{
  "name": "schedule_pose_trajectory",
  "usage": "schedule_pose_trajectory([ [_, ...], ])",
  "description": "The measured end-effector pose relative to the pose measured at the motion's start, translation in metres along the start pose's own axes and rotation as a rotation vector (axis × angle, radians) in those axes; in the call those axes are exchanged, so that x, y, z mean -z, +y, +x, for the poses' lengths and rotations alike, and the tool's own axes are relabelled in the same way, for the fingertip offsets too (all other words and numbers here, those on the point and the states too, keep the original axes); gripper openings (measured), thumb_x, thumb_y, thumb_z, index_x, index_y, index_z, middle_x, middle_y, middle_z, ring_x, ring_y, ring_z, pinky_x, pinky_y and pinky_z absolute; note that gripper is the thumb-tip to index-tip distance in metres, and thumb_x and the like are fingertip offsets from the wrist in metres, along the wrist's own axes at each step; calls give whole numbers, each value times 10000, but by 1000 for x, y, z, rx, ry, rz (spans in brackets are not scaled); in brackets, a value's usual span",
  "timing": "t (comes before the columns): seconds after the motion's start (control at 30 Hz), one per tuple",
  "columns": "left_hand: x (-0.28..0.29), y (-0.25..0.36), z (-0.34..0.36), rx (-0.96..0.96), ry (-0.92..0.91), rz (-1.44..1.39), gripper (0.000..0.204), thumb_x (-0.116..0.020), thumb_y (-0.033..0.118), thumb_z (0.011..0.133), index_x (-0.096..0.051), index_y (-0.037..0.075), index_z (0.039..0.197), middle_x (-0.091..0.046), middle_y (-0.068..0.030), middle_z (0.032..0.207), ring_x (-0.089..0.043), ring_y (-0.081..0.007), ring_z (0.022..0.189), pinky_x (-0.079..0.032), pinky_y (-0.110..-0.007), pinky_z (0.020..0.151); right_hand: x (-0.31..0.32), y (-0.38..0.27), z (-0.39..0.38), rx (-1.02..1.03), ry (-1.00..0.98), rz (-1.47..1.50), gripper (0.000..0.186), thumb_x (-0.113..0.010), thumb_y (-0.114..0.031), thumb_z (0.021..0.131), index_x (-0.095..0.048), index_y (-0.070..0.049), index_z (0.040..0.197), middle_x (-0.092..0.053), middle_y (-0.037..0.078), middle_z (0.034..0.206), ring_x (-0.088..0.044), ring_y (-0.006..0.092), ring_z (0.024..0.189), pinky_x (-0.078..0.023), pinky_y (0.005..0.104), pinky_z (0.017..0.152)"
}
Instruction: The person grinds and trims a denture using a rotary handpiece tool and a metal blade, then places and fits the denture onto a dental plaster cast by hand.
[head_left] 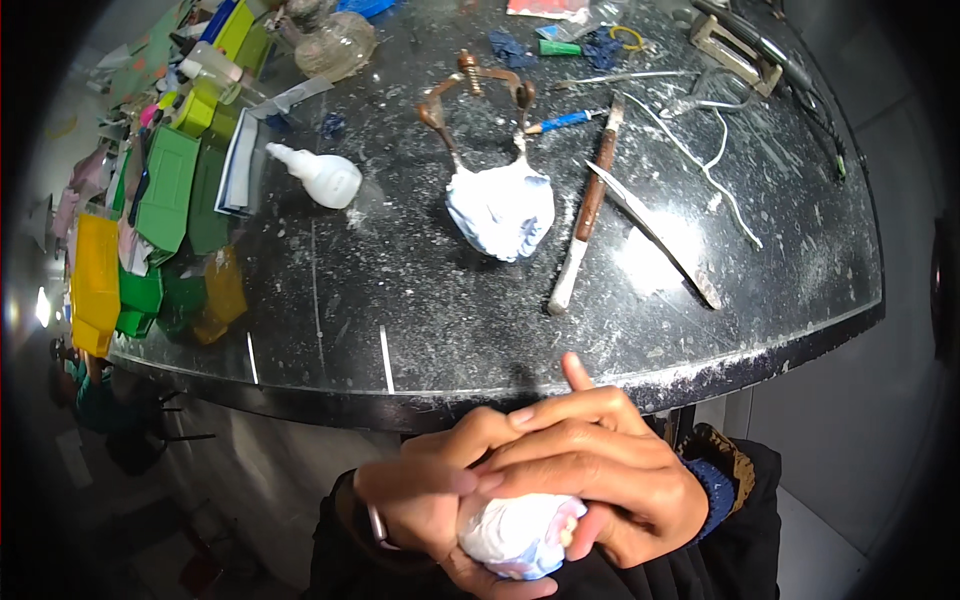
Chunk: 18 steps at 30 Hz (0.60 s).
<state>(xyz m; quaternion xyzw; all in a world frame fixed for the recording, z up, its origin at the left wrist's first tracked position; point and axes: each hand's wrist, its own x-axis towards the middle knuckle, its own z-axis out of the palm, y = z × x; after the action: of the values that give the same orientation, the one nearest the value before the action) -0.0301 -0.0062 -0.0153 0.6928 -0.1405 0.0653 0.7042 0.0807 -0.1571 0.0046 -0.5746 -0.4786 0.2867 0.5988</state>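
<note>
A rounded, fist-like lump of white plaster with pale blue patches [510, 530] is held at the bottom centre of the frame, in front of the table edge. Its top looks smooth but uneven; blue is streaked along its lower side. On its right side a glossy pink area is seen, with small yellowish, tooth-like bumps set in it.

The lump is cupped from the left and below by the left hand [415, 510], whose fingers are partly blurred. It is covered from above and the right by the right hand [610, 470], with the fingers stretched leftward over it and the thumb bent beside the pink area. The lump is thus grasped between both hands.

On the black, powder-dusted tabletop [400, 290], at upper centre, a bronze-coloured metal hinged frame [468, 72] is joined to another white-and-bluish plaster mass [502, 212]. To its right, a brown-handled spatula [590, 205] is crossed by a slim metal knife [660, 240].
</note>
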Motion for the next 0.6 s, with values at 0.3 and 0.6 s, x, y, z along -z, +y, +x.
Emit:
schedule_pose_trajectory([
  [0.3, -36, -2, -32, 56, 302, 118, 696, -682, 297, 671, -251, -70, 1077, -467, -188, 864, -557, -209, 688, -459, -296, 550, -4, 10, -23, -47, -221, 56, 447, -583, -183, 763, -513, -4, 1166, -535, 115, 1121, -470, 283, 1083, -108, 520, 1047],
  [0.6, -44, -5, -46, 32, 160, 282, 700, -674, 331, 657, -280, -54, 1089, -499, -165, 858, -569, -250, 601, -472, -331, 498, -18, 9, -44, -124, -189, 82, 455, -639, -29, 625, -586, -19, 1077, -561, 117, 1057, -504, 297, 1009, -468, 359, 806],
])
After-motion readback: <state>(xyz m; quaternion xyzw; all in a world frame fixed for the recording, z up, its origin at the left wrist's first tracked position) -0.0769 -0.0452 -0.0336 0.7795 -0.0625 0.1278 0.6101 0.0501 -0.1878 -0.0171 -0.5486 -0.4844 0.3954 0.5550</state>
